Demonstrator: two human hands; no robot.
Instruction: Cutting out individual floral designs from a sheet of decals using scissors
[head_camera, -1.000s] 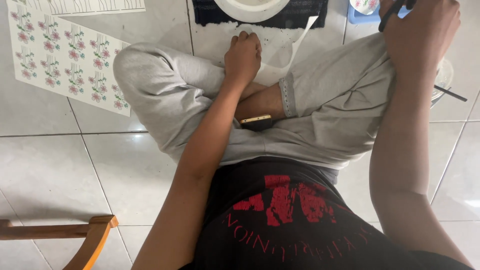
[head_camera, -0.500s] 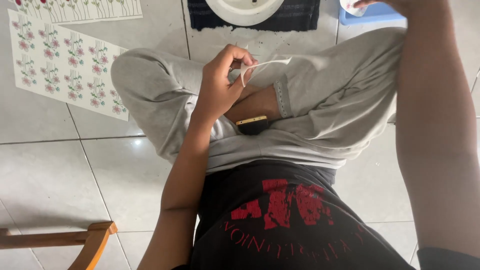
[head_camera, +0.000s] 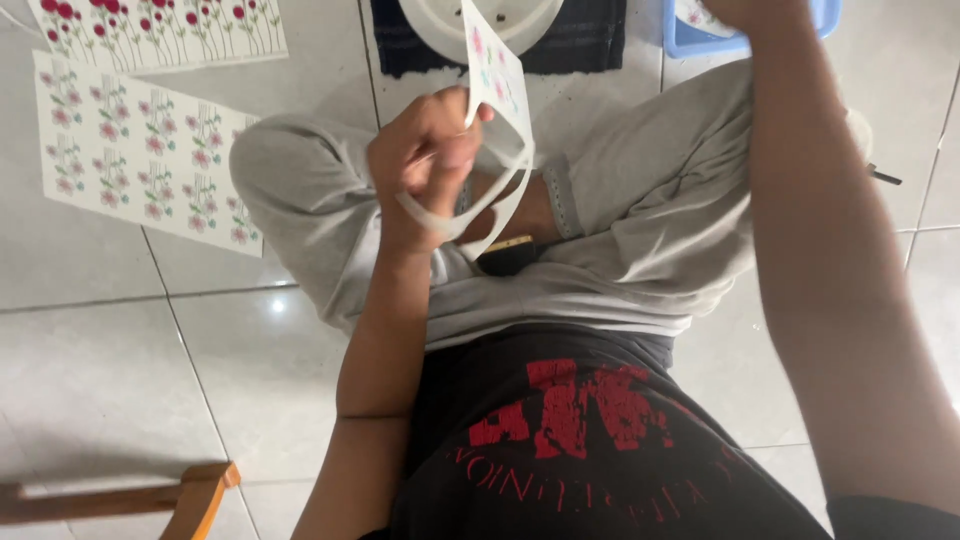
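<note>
Two flower sheets (head_camera: 140, 160) left | left hand (head_camera: 425, 165) grip pinches paper cutout (head_camera: 497, 80) | right grip unseen.

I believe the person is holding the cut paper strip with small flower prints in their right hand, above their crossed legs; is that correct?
Not quite: the head view shows the left hand holding the cut paper strip with small flower prints above the crossed legs. The right hand reaches toward the blue tray at the top edge.
</note>
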